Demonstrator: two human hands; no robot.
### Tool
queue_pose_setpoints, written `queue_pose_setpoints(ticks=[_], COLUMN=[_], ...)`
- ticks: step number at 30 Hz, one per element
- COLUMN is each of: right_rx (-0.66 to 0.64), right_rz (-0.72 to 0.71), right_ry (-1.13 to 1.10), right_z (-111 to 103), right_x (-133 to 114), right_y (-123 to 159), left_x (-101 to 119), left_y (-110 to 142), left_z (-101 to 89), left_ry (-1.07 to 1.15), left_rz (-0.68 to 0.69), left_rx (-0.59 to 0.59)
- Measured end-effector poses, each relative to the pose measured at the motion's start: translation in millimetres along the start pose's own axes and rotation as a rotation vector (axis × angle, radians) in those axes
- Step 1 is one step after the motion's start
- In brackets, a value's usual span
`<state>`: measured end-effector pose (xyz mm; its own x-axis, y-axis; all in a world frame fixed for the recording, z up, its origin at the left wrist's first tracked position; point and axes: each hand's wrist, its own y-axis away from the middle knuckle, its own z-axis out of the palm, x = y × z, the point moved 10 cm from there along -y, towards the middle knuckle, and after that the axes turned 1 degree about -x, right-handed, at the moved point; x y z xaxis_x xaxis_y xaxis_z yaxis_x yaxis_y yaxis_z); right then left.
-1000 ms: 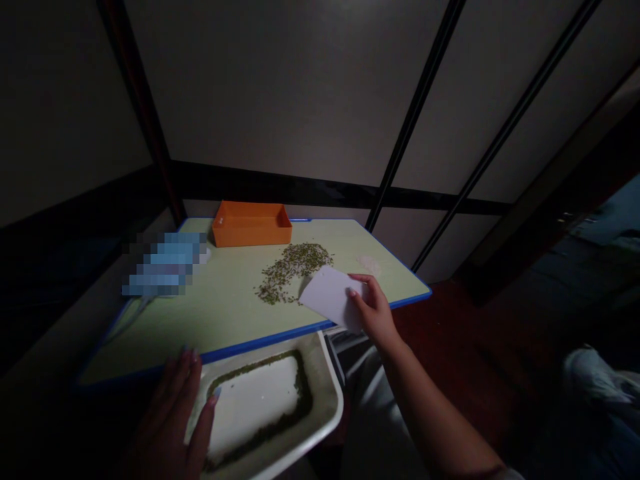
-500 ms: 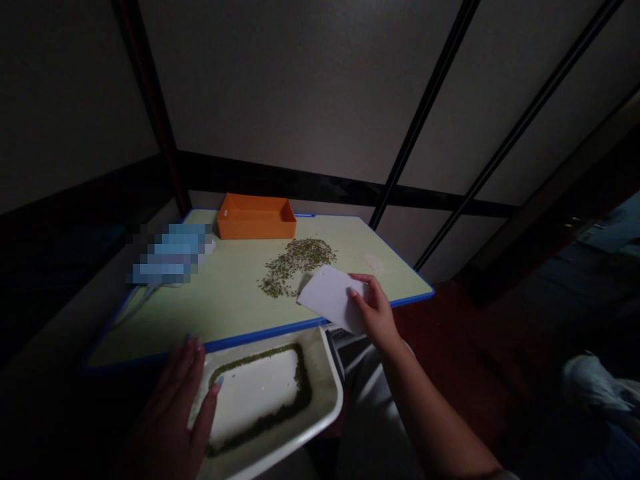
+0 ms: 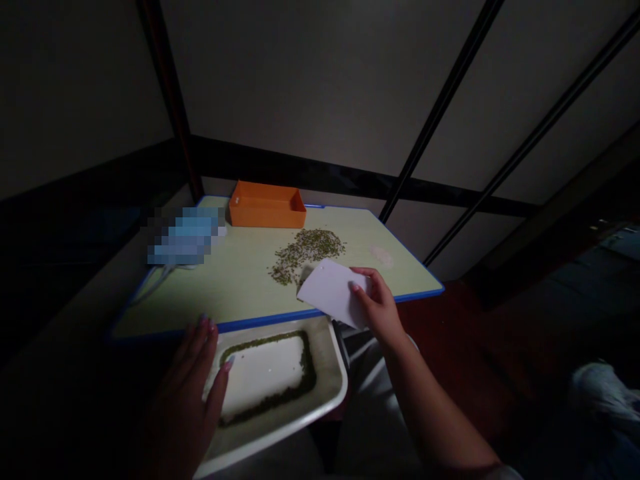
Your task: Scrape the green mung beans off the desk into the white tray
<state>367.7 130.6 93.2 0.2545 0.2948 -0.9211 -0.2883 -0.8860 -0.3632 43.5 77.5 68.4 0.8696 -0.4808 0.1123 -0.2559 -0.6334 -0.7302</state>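
At the far left of the surface [image 3: 240, 283] lies a light-blue item [image 3: 186, 235], too blurred to name, with a pale cord or strap trailing from it; it looks soft and floppy. Nearer the person, the left hand [image 3: 187, 393] lies over the left end of a white tray [image 3: 330, 397], thumb and fingers apart with the thumb reaching over the inside; whether that grip closes on the rim I cannot tell. The tray looks stiff and fairly light, and its rim seems the sound place to take hold, kept level because the dark green bits [image 3: 309, 377] banked around its floor would probably slide if it tipped. Behind, an orange box [image 3: 267, 212] stands upright near the back edge, thin-walled by the look of it and likely easy to lift by a side. Right of that, loose green pieces [image 3: 317, 241] are strewn over the surface; they look small, dry and very light, apt to scatter under a quick push. Just beside them, at the front edge, is a white card [image 3: 330, 290], flat, probably thin and somewhat springy, perhaps slippery if smooth. The right hand [image 3: 385, 313] has its right end pinched between thumb and fingers, a good hold that leaves the left edge free. Farther right lies a small pale patch of grains [image 3: 382, 256], likely just as easily disturbed
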Motion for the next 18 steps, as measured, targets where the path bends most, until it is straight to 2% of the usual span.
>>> queue_pose_setpoints(ticks=[9,18], right_rx=[-0.083,-0.106], right_rz=[0.04,0.104], right_ry=[-0.058,-0.115], right_z=[13,14], right_x=[-5,-5], right_y=[4,7], left_x=[1,-2], left_y=[1,1], left_z=[0.4,3.3], left_ry=[0.021,0.049], left_rz=[-0.015,-0.065], left_rx=[-0.022,-0.079])
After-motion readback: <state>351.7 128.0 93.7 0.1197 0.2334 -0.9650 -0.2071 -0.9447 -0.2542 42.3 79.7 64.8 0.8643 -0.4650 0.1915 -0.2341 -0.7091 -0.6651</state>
